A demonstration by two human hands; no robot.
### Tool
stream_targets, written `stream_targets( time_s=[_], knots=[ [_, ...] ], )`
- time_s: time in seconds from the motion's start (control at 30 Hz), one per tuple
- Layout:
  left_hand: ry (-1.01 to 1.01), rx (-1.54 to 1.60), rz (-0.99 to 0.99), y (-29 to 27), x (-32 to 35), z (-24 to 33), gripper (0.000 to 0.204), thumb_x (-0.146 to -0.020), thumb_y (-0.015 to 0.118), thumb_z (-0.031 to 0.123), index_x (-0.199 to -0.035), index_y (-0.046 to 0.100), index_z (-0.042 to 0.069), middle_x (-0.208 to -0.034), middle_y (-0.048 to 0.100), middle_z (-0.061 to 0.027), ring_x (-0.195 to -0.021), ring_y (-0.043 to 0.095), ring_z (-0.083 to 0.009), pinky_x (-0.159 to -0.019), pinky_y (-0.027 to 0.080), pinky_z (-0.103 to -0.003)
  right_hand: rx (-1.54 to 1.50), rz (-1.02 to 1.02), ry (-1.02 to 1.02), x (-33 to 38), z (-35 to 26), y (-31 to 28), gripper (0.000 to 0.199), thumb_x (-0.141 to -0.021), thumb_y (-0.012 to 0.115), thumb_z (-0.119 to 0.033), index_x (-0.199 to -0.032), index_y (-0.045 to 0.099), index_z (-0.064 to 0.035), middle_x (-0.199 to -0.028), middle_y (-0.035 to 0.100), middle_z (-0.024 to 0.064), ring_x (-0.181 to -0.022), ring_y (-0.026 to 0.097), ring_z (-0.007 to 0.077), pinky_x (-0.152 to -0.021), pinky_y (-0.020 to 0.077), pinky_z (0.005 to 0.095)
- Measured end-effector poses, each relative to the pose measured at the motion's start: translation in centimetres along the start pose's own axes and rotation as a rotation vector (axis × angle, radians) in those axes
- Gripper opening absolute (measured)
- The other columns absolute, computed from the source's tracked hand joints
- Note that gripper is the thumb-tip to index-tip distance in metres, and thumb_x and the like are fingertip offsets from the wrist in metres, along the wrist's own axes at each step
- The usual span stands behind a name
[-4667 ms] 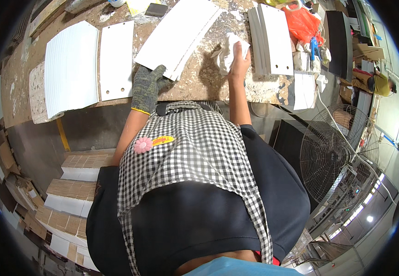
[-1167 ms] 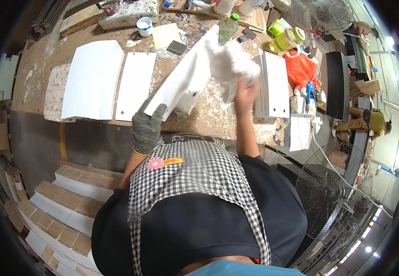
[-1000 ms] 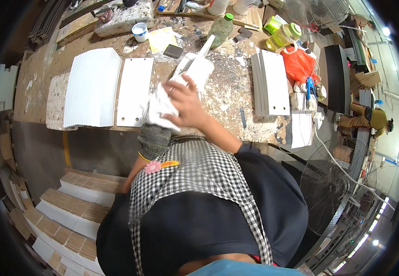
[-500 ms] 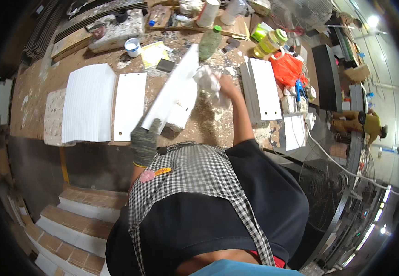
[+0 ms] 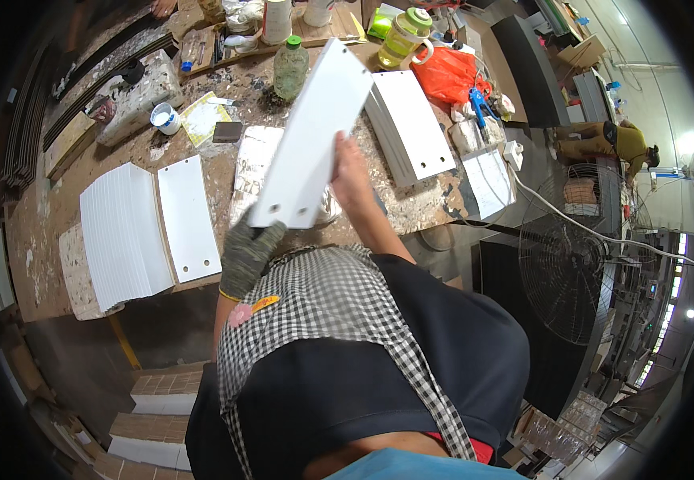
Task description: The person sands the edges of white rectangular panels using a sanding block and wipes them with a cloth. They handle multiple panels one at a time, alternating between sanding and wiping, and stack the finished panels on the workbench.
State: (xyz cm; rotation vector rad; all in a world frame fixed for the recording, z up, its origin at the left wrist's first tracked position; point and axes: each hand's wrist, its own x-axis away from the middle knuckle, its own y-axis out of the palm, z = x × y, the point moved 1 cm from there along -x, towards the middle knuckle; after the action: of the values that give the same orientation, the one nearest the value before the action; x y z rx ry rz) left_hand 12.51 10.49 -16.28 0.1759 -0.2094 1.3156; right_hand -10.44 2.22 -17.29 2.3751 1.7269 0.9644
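A long white panel with small holes near its ends is held tilted above the worktable, its broad face toward me. My left hand, in a dark grey-green glove, is closed on its near end. My bare right hand is closed at the panel's right long edge, with part of the fingers behind it. Beneath the panel lies a pale, paint-spotted block, partly covered. To the right rests a stack of white panels; to the left, one flat white panel lies beside a long row of stacked panels.
Farther back stand a green-capped bottle, a yellow-green bottle and a small white tub. A red plastic bag and blue tool sit at the right. A caged fan stands beyond; another person bends at far right.
The panel has turned from nearly edge-on to face me. My right hand has moved nearer, onto the panel's edge; the white cloth it held is out of sight. My view has shifted to the right.
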Motion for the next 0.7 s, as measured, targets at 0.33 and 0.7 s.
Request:
stream_targets(
  time_s=[0.33, 0.7],
  knots=[
    [-0.173, -1.220, 0.738, -10.1, 4.5, -11.8, 0.078, -0.085, 0.077, 0.043, -0.148, 0.048, 0.006, -0.153, 0.042, -0.0272, -0.142, 0.040, -0.0413, -0.119, 0.032, -0.050, 1.162, 0.587, -0.512, -13.0, -14.0, -23.1, 0.049, -0.097, 0.062, -0.041, -0.127, 0.067, -0.0035, -0.118, 0.071, 0.0212, -0.109, 0.068, 0.0348, -0.096, 0.0507, 0.0413],
    [-0.516, -1.252, 0.733, -9.5, 3.6, -14.5, 0.124, -0.064, 0.074, 0.081, -0.161, 0.027, 0.021, -0.159, 0.025, -0.0336, -0.146, 0.023, -0.0545, -0.117, 0.014, -0.069, 1.586, 0.600, -1.106, -16.7, -9.9, -21.2, 0.030, -0.086, 0.075, -0.026, -0.112, 0.075, -0.0125, -0.110, 0.065, 0.0184, -0.105, 0.062, 0.0376, -0.092, 0.0496, 0.0498]
  ],
)
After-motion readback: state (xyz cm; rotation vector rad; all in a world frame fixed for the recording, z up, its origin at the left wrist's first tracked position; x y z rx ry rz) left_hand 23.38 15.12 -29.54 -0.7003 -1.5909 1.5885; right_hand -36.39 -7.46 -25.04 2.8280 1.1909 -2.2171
